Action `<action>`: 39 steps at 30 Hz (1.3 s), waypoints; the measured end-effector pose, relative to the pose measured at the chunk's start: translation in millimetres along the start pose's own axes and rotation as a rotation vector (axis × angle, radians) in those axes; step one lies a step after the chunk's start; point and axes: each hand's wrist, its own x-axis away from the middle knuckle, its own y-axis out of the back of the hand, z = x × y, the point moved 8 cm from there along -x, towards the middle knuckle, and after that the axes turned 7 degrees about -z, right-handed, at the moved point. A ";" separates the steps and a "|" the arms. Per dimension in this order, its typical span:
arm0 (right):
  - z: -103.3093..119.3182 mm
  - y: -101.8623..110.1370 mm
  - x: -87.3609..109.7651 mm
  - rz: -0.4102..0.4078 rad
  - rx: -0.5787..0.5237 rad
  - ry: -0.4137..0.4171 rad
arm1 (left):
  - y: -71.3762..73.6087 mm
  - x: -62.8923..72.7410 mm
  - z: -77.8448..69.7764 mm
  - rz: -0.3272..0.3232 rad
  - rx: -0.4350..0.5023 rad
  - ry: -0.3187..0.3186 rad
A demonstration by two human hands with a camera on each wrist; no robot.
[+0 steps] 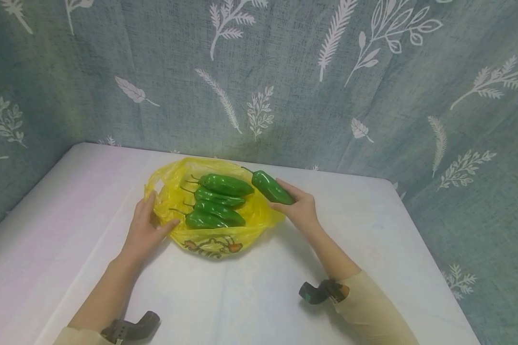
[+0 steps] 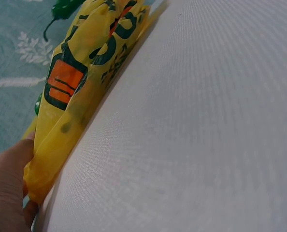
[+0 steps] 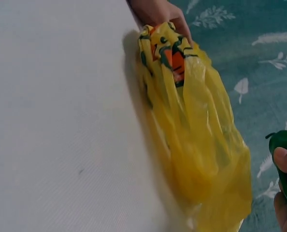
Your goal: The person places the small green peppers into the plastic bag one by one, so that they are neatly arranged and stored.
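Note:
A yellow plastic bag (image 1: 216, 235) with dark and orange print lies spread with its mouth facing up. Several glossy green peppers (image 1: 220, 197) with thin curved stems rest side by side in it. My left hand (image 1: 146, 225) holds the bag's left edge, thumb on the near side, as the left wrist view also shows. Between the thumb and fingers of my right hand (image 1: 301, 211) is another green pepper (image 1: 271, 187), raised over the bag's right rim with its stem pointing up and left. In the right wrist view the bag's crumpled side (image 3: 201, 140) hides the peppers inside.
The bag stands near the far edge of a white-covered table (image 1: 250, 297). Behind and to the sides hangs a blue-green curtain (image 1: 168, 62) with white leaf patterns. A black device is strapped to each wrist, one on the left (image 1: 131, 328) and one on the right (image 1: 321, 291).

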 end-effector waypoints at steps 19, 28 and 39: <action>26.1 -46.8 -6.0 0.199 0.030 0.144 | 0.2 0.4 -1.5 -0.002 -0.017 0.006; 23.2 -77.8 -9.9 0.307 0.095 0.140 | -0.3 0.0 -1.1 -0.018 -0.015 -0.017; 20.3 -101.7 -9.8 0.355 0.200 0.213 | -0.3 0.8 -1.0 -0.019 0.000 -0.015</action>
